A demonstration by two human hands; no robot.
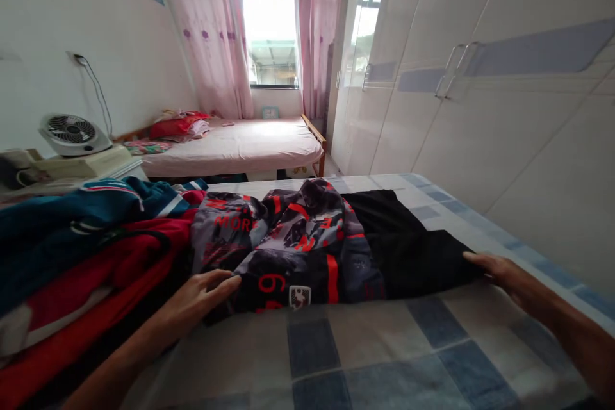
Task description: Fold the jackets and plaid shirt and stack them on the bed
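Note:
A black and grey printed top (293, 250) with red lettering is spread flat on the bed, its hood-like part toward the far side. Black shorts (403, 250) lie against its right side, partly covered by it or joined to it; I cannot tell which. My left hand (206, 291) pinches the near left edge of the top, fingers pressed together. At the right, my right hand (494, 269) has its fingers closed over the end of the near black leg. Its thumb is mostly hidden.
A heap of red and teal clothes (139, 224) lies left of the top. Blue and white checked bedding (365, 359) covers the bed. White wardrobes (528, 128) line the right wall. A small fan (74, 134) and a pink-covered bed (250, 141) are farther back.

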